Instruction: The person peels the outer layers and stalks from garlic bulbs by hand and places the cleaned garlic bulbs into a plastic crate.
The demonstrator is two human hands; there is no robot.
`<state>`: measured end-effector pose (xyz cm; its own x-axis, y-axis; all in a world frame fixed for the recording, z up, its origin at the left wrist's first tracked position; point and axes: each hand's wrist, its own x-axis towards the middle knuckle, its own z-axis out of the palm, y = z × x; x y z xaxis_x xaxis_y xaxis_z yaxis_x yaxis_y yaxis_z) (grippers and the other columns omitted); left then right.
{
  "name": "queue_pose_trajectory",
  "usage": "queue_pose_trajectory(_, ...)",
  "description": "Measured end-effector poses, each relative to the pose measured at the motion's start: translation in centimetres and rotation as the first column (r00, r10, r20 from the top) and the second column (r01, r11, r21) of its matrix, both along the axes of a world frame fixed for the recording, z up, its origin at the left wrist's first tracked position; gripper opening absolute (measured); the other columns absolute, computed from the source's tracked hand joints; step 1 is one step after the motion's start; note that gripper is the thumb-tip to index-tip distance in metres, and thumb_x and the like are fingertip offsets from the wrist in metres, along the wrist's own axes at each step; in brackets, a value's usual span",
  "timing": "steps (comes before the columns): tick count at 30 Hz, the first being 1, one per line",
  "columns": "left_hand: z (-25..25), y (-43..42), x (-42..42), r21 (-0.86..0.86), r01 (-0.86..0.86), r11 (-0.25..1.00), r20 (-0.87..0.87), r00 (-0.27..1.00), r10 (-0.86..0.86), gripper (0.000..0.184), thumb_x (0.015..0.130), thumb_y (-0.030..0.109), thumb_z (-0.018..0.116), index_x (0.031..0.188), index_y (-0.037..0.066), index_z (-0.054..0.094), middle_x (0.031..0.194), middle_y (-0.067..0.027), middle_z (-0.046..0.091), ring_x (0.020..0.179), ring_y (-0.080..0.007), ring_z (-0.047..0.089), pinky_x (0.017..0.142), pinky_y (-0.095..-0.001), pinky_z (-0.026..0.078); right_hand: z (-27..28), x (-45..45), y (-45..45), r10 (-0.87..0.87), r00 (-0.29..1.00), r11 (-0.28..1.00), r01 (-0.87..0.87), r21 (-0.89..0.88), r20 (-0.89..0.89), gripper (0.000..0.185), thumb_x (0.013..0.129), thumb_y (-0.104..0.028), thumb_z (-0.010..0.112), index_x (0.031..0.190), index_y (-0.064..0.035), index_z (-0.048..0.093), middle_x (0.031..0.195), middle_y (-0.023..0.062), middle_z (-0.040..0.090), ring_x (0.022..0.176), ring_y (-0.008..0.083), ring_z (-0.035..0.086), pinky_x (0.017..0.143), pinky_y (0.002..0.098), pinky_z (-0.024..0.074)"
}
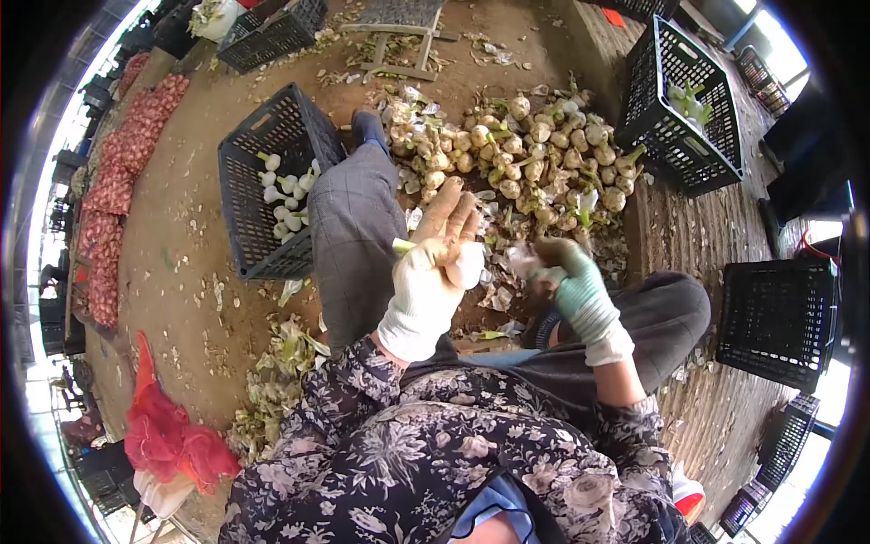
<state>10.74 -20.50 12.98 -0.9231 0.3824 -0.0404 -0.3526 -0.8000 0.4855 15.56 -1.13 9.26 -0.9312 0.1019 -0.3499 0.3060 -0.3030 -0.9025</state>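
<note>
My left hand (430, 276), in a white glove with stained fingers, is closed around a peeled white bulb (466, 265), whose green stem end shows on the other side of the hand. To its right is my right hand (568, 281) in a green and white glove, fingers curled and slightly blurred. Something pale and papery shows at its fingertips, too blurred to name. Beyond both hands lies a heap of unpeeled bulbs (535, 150) on the ground. A black crate (237, 195) beside my left leg holds several peeled white bulbs (288, 198).
At the upper right a black crate (681, 127) holds some bulbs. Another black crate (777, 319) stands at the right. A wooden stool (399, 32) is ahead. Red net sacks (122, 177) line the left, with a red cloth (172, 431) lower down. Peelings litter the floor.
</note>
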Motion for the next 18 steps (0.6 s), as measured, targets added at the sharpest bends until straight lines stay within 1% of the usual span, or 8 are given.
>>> queue_pose_trajectory(1,-0.5,0.2,0.1,0.073,0.023,0.997,0.053,0.998,-0.027,0.058,0.073,-0.001,0.041,0.131,0.0,0.034,0.13,-0.0126,0.041,0.119,-0.0245,0.039,0.097,-0.0296,0.035,1.9,1.2,-1.0,0.186,0.978,0.942,-0.151,0.3,-0.092,0.04,0.083,0.004,0.047,0.122,-0.0012,0.042,0.093,0.0081,0.056,0.074,0.0134,0.054,0.062,0.0218,0.0477)
queue_pose_trajectory(4,0.4,0.9,0.6,0.139,0.081,0.987,0.135,0.986,-0.1,0.056,0.07,0.0,0.043,0.126,0.0,0.041,0.123,-0.0135,0.048,0.117,-0.0266,0.041,0.097,-0.0338,0.037,4.8,1.5,-1.8,0.118,0.968,0.952,-0.046,0.304,-0.222,0.037,0.081,0.011,0.043,0.116,-0.0007,0.051,0.097,0.0052,0.058,0.079,0.0093,0.054,0.069,0.0174,0.0437)
queue_pose_trajectory(7,3.2,-0.1,0.2,0.153,0.075,0.985,0.121,0.988,-0.094,0.05,0.068,0.0,0.045,0.118,-0.001,0.049,0.117,-0.0159,0.053,0.106,-0.0309,0.051,0.091,-0.0397,0.044,4.9,1.4,-1.0,0.332,0.942,0.866,-0.28,0.414,-0.058,0.039,0.081,0.013,0.036,0.115,-0.0004,0.051,0.095,0.0036,0.06,0.078,0.008,0.053,0.069,0.0164,0.0421)
queue_pose_trajectory(10,6.4,-3.3,-2.0,0.141,-0.001,0.99,-0.067,0.998,0.011,0.043,0.073,0.01,0.049,0.114,-0.003,0.051,0.118,-0.0199,0.051,0.09,-0.029,0.06,0.071,-0.0328,0.055,3.2,1.2,0.1,0.259,0.956,0.954,-0.23,0.193,-0.14,0.033,0.084,0.009,0.038,0.112,0.0003,0.053,0.094,0.0025,0.061,0.077,0.0067,0.053,0.068,0.0158,0.0412)
queue_pose_trajectory(14,6.7,-3.8,-3.0,0.085,0.038,0.996,-0.223,0.975,-0.019,0.028,0.079,0.017,0.055,0.097,-0.004,0.06,0.118,-0.0219,0.05,0.076,-0.0253,0.062,0.06,-0.0311,0.055,7.2,0.7,-2.4,0.151,0.975,0.973,-0.118,0.198,-0.161,0.03,0.083,0.004,0.046,0.111,-0.0003,0.053,0.097,0.0035,0.06,0.08,0.0056,0.053,0.067,0.0159,0.0414)
queue_pose_trajectory(15,6.4,-2.9,-2.5,0.09,0.009,0.996,-0.14,0.99,0.004,0.024,0.081,0.017,0.049,0.086,-0.004,0.061,0.105,-0.0179,0.058,0.072,-0.0258,0.063,0.056,-0.0314,0.055,7.9,0.4,-3.4,0.185,0.894,0.938,-0.036,0.346,-0.409,0.032,0.08,0.006,0.049,0.111,-0.0007,0.053,0.097,0.0038,0.06,0.082,0.0069,0.054,0.069,0.0182,0.0434)
queue_pose_trajectory(16,5.5,-2.5,-2.1,0.082,-0.003,0.997,-0.144,0.989,0.015,0.025,0.079,0.019,0.052,0.081,-0.005,0.06,0.101,-0.0168,0.059,0.077,-0.0267,0.062,0.064,-0.0328,0.054,9.2,0.4,-4.1,0.162,0.949,0.975,-0.112,0.192,-0.271,0.033,0.077,0.007,0.051,0.109,-0.0006,0.053,0.095,0.0039,0.06,0.084,0.0082,0.055,0.071,0.0205,0.0447)
queue_pose_trajectory(18,6.2,-1.3,-1.1,0.097,-0.053,0.994,-0.033,0.998,0.057,0.022,0.077,0.015,0.052,0.077,-0.006,0.058,0.096,-0.0156,0.059,0.078,-0.0262,0.06,0.072,-0.0336,0.051,10.3,0.2,-5.3,0.173,0.895,0.958,-0.056,0.28,-0.412,0.03,0.078,0.005,0.053,0.108,-0.0002,0.053,0.093,0.0034,0.059,0.084,0.0076,0.054,0.071,0.0199,0.0449)
